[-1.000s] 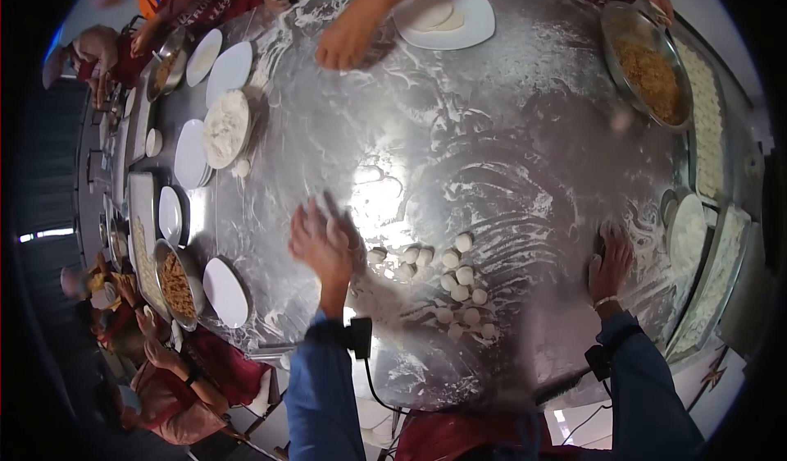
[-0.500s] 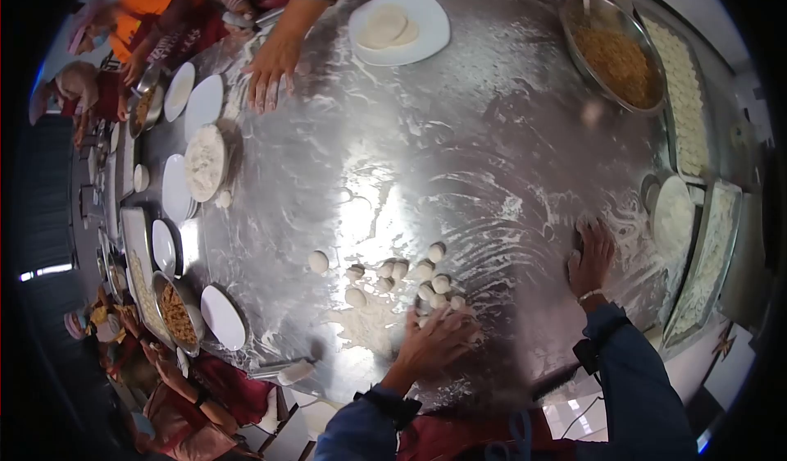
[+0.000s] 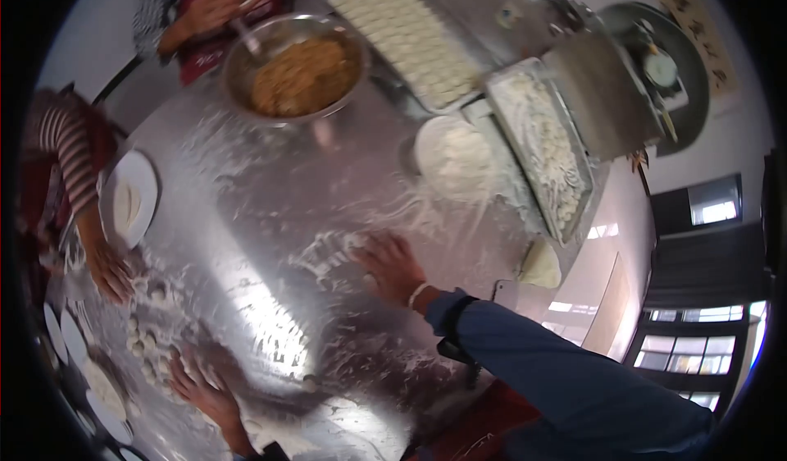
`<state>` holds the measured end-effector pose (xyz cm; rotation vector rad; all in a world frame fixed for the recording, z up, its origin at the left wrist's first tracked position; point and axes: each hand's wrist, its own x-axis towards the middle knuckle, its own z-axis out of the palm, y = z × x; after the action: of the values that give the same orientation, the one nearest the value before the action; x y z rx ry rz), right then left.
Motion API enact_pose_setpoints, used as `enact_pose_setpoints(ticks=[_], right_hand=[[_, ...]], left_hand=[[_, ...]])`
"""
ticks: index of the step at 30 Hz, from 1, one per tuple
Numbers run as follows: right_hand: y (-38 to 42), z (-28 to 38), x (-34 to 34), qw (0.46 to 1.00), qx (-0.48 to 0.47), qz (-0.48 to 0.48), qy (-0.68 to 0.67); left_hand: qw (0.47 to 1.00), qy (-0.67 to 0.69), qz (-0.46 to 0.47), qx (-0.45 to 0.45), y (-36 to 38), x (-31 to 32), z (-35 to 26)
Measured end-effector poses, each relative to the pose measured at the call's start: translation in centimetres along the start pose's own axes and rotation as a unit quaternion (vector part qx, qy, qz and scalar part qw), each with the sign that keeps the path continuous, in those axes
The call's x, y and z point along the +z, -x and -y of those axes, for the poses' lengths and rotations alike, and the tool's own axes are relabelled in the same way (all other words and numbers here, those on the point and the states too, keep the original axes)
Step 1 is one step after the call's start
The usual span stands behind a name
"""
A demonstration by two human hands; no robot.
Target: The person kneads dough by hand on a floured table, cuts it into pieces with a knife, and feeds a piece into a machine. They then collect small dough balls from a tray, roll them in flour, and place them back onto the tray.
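My left hand (image 3: 203, 389) is low on the left, fingers spread over the floured metal table (image 3: 270, 215). Several small dough balls (image 3: 141, 344) lie just beyond its fingertips; whether any lies under the palm is hidden. Near the middle, my right hand (image 3: 392, 266) rests palm down with its fingers apart, beside streaks of flour. A small pale lump shows at its thumb side, too blurred to identify. The round heap of flour (image 3: 456, 159) stands farther off, up and to the right of this hand.
A steel bowl of brown filling (image 3: 307, 77) is at the far edge, near a person's hands (image 3: 215, 10). Trays of dumplings (image 3: 410, 43) and floured pieces (image 3: 545, 141) stand right of it. At left, a striped-sleeved person's hand (image 3: 108, 272) is beside a white plate (image 3: 131, 194).
The view has swung to the right, bringing the trays and far bowl closer to the middle. My left hand is now apart from the dough balls it was touching; both hands stay spread.
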<state>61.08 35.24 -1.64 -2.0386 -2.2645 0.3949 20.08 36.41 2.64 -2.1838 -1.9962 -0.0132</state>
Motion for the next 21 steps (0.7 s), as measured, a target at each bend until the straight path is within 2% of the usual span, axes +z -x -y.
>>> enact_pose_setpoints(ticks=[4,6,7,9,10,12,13,15,19,21], right_hand=[[0.5,-0.3,0.0,0.999,0.001,-0.034,-0.024],[0.6,-0.7,0.6,0.993,-0.034,-0.098,-0.059],[0.5,-0.8,0.3,0.992,-0.032,-0.11,-0.061],[1.2,-1.4,-0.9,0.988,-0.059,-0.049,-0.135],[2.3,-2.0,-1.2,0.987,-0.06,-0.056,-0.14],[4.8,-3.6,-2.0,0.948,-0.076,0.017,-0.307],[6.3,-5.3,-3.0,0.946,-0.08,0.014,-0.313],[10.6,-9.9,-5.3,0.916,-0.12,-0.115,-0.365],[16.7,-23.1,-9.9,0.956,-0.068,-0.131,-0.253],[17.9,-30.6,-13.6,0.976,-0.011,-0.149,-0.158]], left_hand=[[0.966,0.244,-0.063,0.053,2.7,0.3,-9.4],[0.943,0.323,0.045,0.071,2.4,-3.5,-15.9],[0.93,0.357,0.044,0.073,2.3,-4.9,-18.6],[0.913,0.4,0.047,0.068,2.1,-7.1,-23.3],[0.895,0.435,0.088,0.035,1.5,-8.6,-25.2],[0.867,0.476,0.147,-0.005,0.3,-10.9,-29.0],[0.862,0.489,0.135,0.014,-0.3,-11.3,-31.0],[0.849,0.517,0.089,0.061,-2.0,-10.8,-35.6],[0.861,0.489,0.123,0.071,-7.0,-11.3,-46.2],[0.897,0.418,0.043,0.136,-9.2,-9.9,-50.6]])
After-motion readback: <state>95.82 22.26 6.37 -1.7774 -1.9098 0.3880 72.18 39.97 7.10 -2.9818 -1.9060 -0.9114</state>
